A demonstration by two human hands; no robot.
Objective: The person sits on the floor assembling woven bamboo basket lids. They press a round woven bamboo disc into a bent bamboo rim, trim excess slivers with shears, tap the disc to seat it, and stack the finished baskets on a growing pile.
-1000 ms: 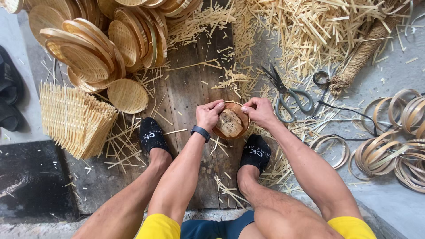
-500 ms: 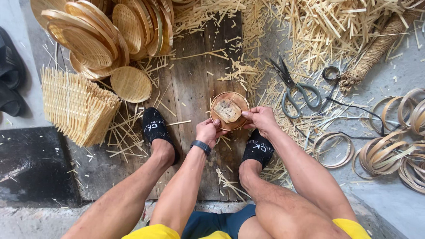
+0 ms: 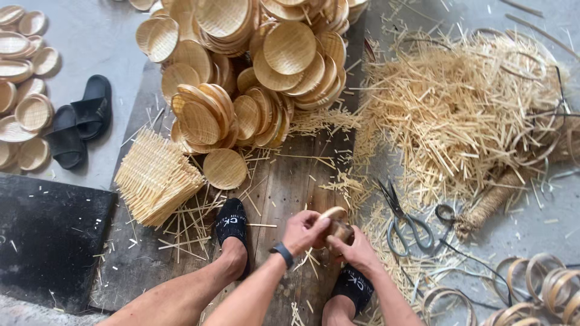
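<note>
L hand & R hand both clasp small round woven bamboo dish, tilted on edge, over plank's near end; scissors just R.

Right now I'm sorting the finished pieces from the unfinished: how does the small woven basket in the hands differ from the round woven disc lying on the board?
The small woven basket is gripped by the left hand and right hand, tilted on edge; the round woven disc lies flat and untouched on the wooden board. The basket looks smaller and has a rim band; the disc shows none. Both are round, pale woven bamboo.
</note>
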